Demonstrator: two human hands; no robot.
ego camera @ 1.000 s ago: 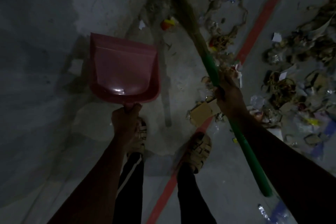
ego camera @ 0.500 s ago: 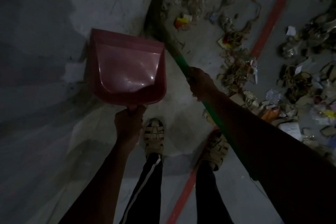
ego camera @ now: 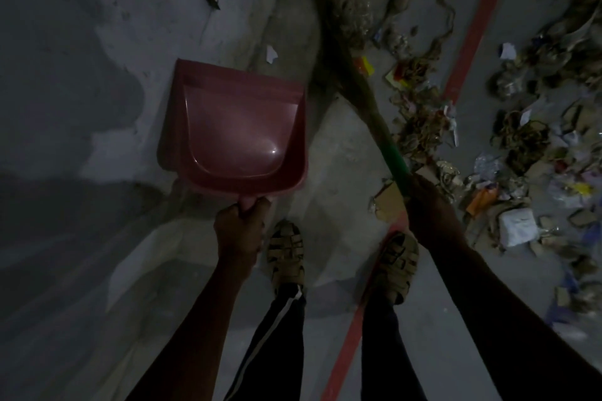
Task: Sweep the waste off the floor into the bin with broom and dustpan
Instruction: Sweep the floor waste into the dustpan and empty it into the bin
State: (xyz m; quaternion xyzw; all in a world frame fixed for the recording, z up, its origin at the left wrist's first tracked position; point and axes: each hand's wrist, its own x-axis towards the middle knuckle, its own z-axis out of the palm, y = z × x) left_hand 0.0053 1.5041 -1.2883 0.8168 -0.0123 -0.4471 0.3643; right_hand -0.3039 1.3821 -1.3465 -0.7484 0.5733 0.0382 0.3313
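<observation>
Fingers of the left hand (ego camera: 239, 228) curl round the handle of a red dustpan (ego camera: 234, 130) held at centre frame, while the right hand (ego camera: 426, 202) grips the green broom (ego camera: 387, 146) handle, its fingers hidden on the far side. Broom bristles blur into shadow near the upper centre. Waste (ego camera: 508, 153) lies strewn over the grey floor (ego camera: 332, 159) at right, beside a red line (ego camera: 472, 32). Sandalled feet (ego camera: 286, 252) stand below. Dim light obscures the left of the frame.
</observation>
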